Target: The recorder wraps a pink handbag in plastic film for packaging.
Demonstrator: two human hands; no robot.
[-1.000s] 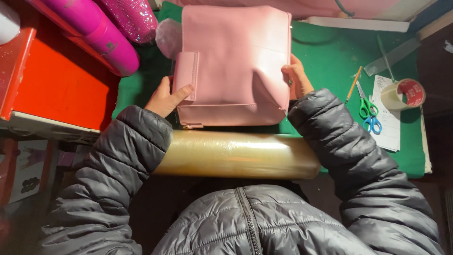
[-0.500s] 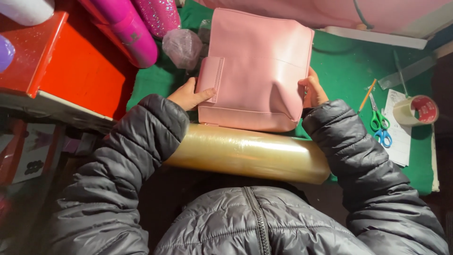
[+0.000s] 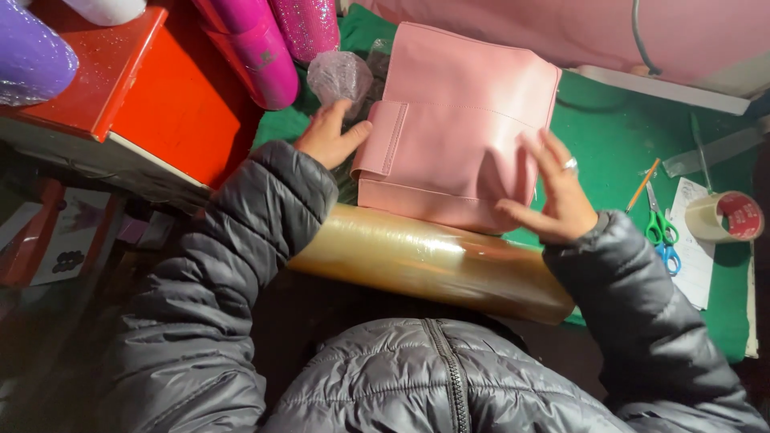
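A pink leather bag (image 3: 457, 132) lies flat on a green mat (image 3: 609, 152). My left hand (image 3: 327, 135) rests at the bag's left edge, thumb against its side strap, fingers spread. My right hand (image 3: 555, 191), with a ring on one finger, lies open on the bag's lower right corner, fingers splayed over the surface. A wide roll of clear wrapping film (image 3: 433, 261) lies across the mat's near edge, just below the bag and between my forearms.
A red box (image 3: 152, 96) stands at the left with glittery pink tubes (image 3: 265, 48) beside it. Crumpled clear plastic (image 3: 338, 76) sits above my left hand. Green and blue scissors (image 3: 662, 232), a pencil (image 3: 642, 184) and a tape roll (image 3: 726, 216) lie at the right.
My right hand has let go of the bag's right side and now lies flat on its front. The view has shifted, so everything sits further right in frame.
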